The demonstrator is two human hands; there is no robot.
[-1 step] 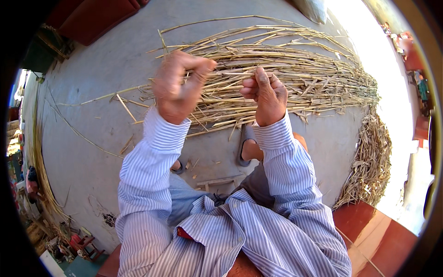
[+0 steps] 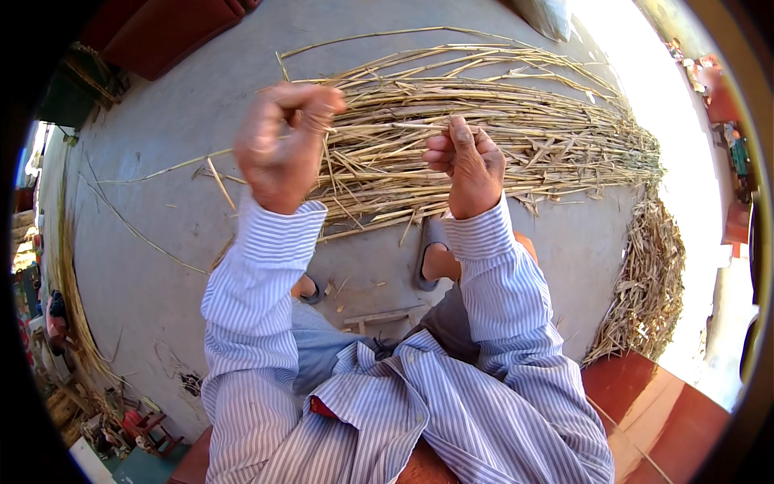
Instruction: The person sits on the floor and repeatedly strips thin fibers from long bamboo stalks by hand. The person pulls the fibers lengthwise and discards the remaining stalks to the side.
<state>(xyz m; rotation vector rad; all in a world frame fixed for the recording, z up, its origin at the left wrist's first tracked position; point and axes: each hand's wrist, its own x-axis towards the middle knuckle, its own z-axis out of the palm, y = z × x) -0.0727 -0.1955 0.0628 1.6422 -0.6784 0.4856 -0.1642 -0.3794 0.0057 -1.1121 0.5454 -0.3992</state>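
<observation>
My right hand (image 2: 472, 165) is closed in a pinch on the end of a pale dry stalk (image 2: 415, 125), which runs leftward from the fingertips. My left hand (image 2: 286, 145), slightly blurred, is raised to the left of it, thumb and fingers pressed together; what they hold, if anything, cannot be made out. Below and beyond both hands, a wide spread of dry straw-coloured stalks (image 2: 548, 121) lies across the floor, the tips loose on the left and gathered closer on the right.
Dry leafy husks (image 2: 641, 282) are heaped at the right. Long thin stems (image 2: 64, 266) lie along the left side, near assorted clutter. A small wooden frame (image 2: 387, 316) sits between my feet. Dark red furniture (image 2: 165, 36) stands at the far left, a pale sack (image 2: 547, 18) at the back.
My left hand has moved to the left, away from my right hand, still with its fingers pressed together. The right hand has barely shifted and keeps its pinch.
</observation>
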